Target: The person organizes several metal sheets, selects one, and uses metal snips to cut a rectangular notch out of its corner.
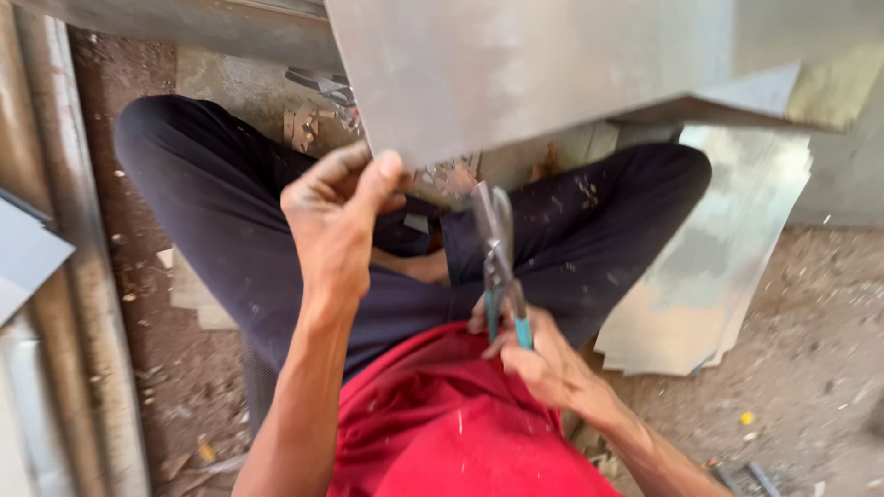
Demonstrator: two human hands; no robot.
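I sit cross-legged on the ground and look down at my lap. My left hand [336, 216] pinches the near edge of a large grey metal sheet [525, 69] that I hold up in front of me. My right hand [534, 354] grips the teal handles of metal snips [497, 253]. The snips point upward, and their blades reach the sheet's lower edge just right of my left thumb. Whether the blades bite into the metal is blurred.
A stack of cut metal sheets [709, 267] lies on the dirt floor at my right knee. Metal offcuts [318, 115] lie on the ground beyond my legs. Long grey metal bars [78, 276] run along the left side.
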